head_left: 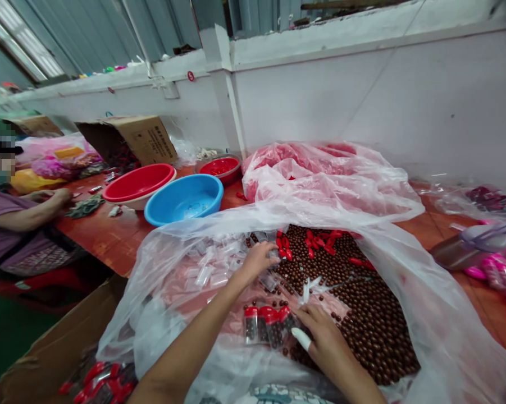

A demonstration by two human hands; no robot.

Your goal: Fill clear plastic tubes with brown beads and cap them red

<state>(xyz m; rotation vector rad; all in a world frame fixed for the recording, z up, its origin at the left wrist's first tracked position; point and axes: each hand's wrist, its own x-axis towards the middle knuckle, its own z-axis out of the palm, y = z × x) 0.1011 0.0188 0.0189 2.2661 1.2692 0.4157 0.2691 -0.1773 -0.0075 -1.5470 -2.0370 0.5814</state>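
Note:
Brown round beads (pixel 374 314) lie heaped on a wide plastic sheet (pixel 438 292). My left hand (pixel 259 259) is at the beads' left edge, fingers bent together beside red pieces (pixel 283 247); what they hold, if anything, is hidden. My right hand (pixel 318 331), its thumb in a white covering, is just right of several clear containers with red tops (pixel 263 325) and beads inside. Its fingers are apart, with nothing seen between them. Clear empty containers (pixel 210 266) are piled on the left of the sheet. More red pieces (pixel 320 241) lie on the beads.
A blue basin (pixel 184 200), a red basin (pixel 138 183) and a large bag of red items (pixel 328 174) stand behind the sheet. A cardboard box (pixel 59 342) holding red-topped containers (pixel 105 381) is at lower left. A person (pixel 25 224) sits at far left.

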